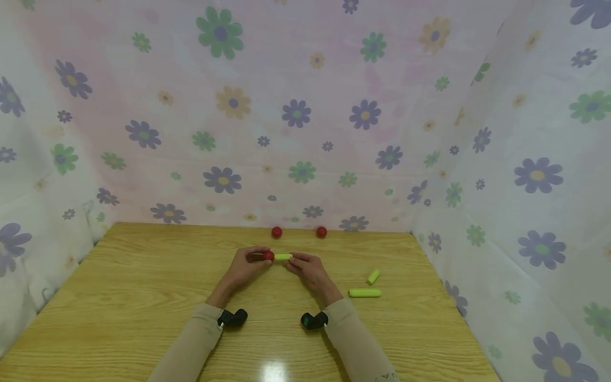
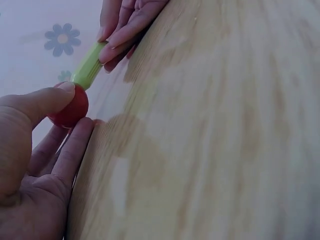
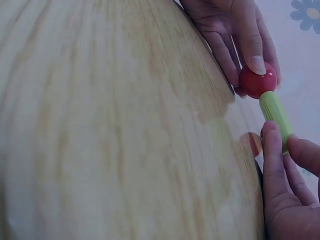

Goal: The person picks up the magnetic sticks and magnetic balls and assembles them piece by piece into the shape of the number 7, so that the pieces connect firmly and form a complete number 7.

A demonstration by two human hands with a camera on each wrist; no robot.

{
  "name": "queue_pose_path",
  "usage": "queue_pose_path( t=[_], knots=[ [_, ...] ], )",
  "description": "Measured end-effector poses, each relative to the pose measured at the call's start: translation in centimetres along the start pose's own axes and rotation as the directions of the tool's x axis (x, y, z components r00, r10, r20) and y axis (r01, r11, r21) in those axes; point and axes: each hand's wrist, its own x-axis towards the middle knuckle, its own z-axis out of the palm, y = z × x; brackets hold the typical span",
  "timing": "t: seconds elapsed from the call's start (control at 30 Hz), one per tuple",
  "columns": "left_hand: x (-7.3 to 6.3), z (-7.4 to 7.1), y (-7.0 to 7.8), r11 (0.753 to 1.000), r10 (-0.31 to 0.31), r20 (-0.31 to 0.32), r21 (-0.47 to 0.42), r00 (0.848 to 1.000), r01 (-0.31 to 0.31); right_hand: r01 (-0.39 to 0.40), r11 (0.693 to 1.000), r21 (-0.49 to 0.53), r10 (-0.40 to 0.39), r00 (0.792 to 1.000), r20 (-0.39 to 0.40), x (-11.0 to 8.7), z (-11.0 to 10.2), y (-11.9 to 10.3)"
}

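Observation:
Between thumb and fingers, my left hand point(image 1: 245, 269) pinches a red ball point(image 1: 269, 256), shiny and smooth in both wrist views. My right hand point(image 1: 310, 269) pinches the far end of a short yellow-green ribbed stick point(image 1: 282, 257). The other end of that stick point(image 3: 275, 115) meets the red ball point(image 3: 258, 80), and the two line up end to end. In the left wrist view the left thumb lies over the ball point(image 2: 72, 107), close to where the stick point(image 2: 90, 65) joins it. Both hands are low over the wooden table.
Two more red balls, a left one point(image 1: 277, 232) and a right one point(image 1: 321, 232), sit at the back edge of the table point(image 1: 157, 281). Right of the hands lie a short green stick point(image 1: 373, 277) and a longer one point(image 1: 365, 293). Flowered cloth point(image 1: 267, 175) hangs behind and at both sides.

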Motion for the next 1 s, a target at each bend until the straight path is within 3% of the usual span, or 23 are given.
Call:
queue_pose_path(
  t=[0.37,1.0],
  knots=[
    [0.1,0.0,-0.1,0.999,0.045,-0.014,0.0,0.999,-0.045,0.008,1.0,0.016,-0.008,1.0,-0.002,-0.3,0.0,-0.1],
    [-0.4,0.3,-0.2,0.999,0.037,-0.029,-0.029,0.999,-0.037,0.072,0.997,-0.012,-0.072,0.997,-0.014,-1.1,0.3,0.5]
  ],
)
